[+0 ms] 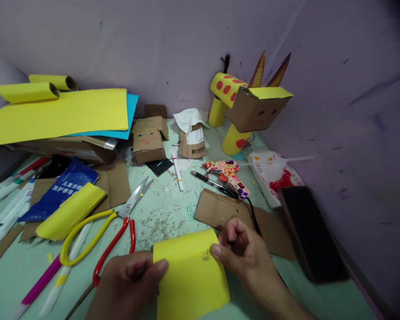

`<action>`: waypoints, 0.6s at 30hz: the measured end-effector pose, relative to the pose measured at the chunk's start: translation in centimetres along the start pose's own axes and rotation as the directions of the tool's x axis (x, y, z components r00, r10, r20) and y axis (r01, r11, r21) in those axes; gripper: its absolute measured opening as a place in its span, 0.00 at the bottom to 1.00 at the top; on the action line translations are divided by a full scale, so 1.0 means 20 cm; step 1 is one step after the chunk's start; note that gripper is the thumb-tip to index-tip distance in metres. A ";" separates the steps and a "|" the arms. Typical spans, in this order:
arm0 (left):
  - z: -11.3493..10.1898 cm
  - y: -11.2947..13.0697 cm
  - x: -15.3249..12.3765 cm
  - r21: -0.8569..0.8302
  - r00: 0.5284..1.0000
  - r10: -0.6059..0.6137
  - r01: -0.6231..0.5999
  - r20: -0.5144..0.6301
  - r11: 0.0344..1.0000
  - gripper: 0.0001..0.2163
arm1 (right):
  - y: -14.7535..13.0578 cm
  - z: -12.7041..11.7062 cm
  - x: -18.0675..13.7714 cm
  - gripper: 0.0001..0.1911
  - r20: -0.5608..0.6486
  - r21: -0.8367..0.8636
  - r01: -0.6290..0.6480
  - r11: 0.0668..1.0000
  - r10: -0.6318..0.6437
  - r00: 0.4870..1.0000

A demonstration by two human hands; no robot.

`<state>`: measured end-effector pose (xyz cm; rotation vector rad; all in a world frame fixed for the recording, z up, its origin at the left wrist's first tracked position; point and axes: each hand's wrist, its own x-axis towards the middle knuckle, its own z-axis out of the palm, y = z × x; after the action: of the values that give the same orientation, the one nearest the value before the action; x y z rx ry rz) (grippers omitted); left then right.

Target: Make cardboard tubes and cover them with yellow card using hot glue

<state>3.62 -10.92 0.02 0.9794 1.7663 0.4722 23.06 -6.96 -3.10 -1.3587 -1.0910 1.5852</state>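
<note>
A folded piece of yellow paper lies near the table's front edge, held between both hands. My left hand pinches its left edge with thumb on top and fingers curled. My right hand pinches its upper right corner, thumb pressed on the paper. Scissors with one red and one yellow handle lie just left of my left hand. A flat cardboard piece sits right behind the paper.
A yellow cardboard animal with red spots stands at the back by the wall. A patterned glue gun, black pen, white marker, small cardboard boxes, tissue pack and dark phone lie around. Yellow sheets and rolls fill the left.
</note>
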 end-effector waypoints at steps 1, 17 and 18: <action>0.00 0.00 0.00 -0.023 1.000 -0.018 0.018 0.003 1.000 0.20 | 0.00 0.00 0.00 0.19 0.005 0.031 0.004 1.000 -0.004 1.000; 0.01 0.00 0.01 -0.119 0.999 -0.031 0.027 -0.033 0.993 0.19 | 0.01 -0.05 0.02 0.26 0.144 0.144 -0.135 0.980 0.114 0.983; 0.01 0.00 0.01 -0.120 0.999 -0.034 0.031 -0.029 0.992 0.19 | 0.01 -0.05 0.02 0.27 0.162 0.150 -0.142 0.979 0.117 0.980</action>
<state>3.73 -10.80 -0.26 0.8626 1.7581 0.5683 24.07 -6.53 -3.51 -1.2388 -0.9553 1.8568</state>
